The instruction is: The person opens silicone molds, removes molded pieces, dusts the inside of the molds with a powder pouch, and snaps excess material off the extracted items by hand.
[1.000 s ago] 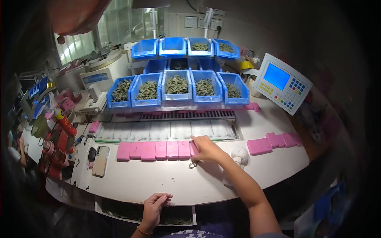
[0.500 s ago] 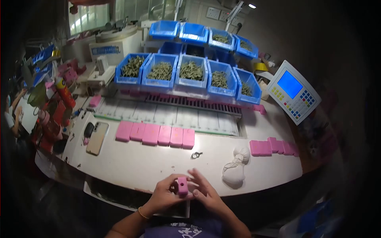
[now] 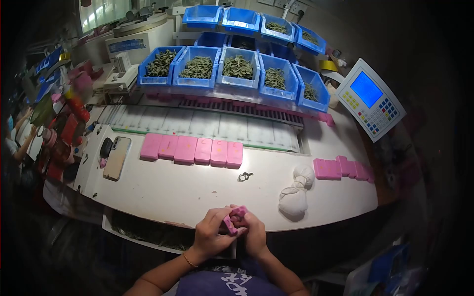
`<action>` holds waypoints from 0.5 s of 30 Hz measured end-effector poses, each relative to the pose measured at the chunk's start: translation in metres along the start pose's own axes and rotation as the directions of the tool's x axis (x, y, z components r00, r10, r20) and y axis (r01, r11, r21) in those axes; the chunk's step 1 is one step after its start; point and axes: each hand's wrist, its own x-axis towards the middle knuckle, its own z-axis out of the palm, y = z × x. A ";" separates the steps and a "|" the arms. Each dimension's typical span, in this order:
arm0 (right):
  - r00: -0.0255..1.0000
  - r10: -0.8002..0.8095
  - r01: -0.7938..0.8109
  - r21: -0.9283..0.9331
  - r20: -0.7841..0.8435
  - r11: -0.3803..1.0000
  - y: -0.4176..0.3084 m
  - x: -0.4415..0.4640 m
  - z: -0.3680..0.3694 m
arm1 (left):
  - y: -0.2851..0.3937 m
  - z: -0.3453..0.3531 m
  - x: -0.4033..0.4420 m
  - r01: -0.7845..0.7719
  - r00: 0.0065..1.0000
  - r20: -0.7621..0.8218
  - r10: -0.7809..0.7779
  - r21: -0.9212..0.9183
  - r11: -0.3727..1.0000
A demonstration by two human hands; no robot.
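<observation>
Low at the table's front edge, my left hand [image 3: 211, 231] is closed around one side of a pink rubber mold [image 3: 230, 225]. My right hand [image 3: 255, 233] grips its other side. The mold is parted at the top, with a gap between its two halves; what lies inside is too small to make out. Beyond my hands, several similar pink molds [image 3: 184, 149] stand side by side in a row. A small dark metal ring-shaped tool [image 3: 245, 176] lies between that row and my hands.
A tied white cloth pouch [image 3: 294, 200] and more pink molds [image 3: 327, 169] sit to the right. On the left lies a phone [image 3: 117, 158]. Blue bins [image 3: 197, 81] of small greenish pieces line the back, beside a keypad panel [image 3: 371, 98]. Below the edge is an open drawer [image 3: 148, 239].
The mold was whole in my left hand, with my right hand's fingers spread beside it. Now both hands hold it and its halves are pulled apart. The view has tipped lower.
</observation>
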 end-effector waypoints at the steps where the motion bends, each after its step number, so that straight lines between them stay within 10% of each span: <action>1: 1.000 0.011 -0.010 0.034 -0.024 0.999 0.000 0.004 -0.004 | 0.001 0.002 0.000 -0.013 0.999 -0.045 0.012 -0.011 1.000; 9: 0.973 0.098 -0.059 -0.185 0.208 0.981 -0.019 0.037 -0.004 | -0.024 0.011 -0.041 0.075 0.992 -0.101 -0.077 -0.024 0.997; 10: 0.966 0.061 0.001 -0.240 0.253 0.971 -0.012 0.041 -0.007 | -0.019 0.009 -0.041 0.210 0.944 -0.168 -0.284 -0.360 0.909; 13: 0.869 -0.148 0.417 -0.538 0.471 0.733 -0.021 0.046 -0.006 | -0.009 -0.018 -0.008 0.297 0.951 -0.042 -0.306 -0.149 0.943; 15: 0.909 -0.118 0.318 -0.480 0.401 0.818 -0.022 0.042 -0.003 | -0.016 -0.025 0.002 0.232 0.972 -0.004 -0.233 -0.072 0.970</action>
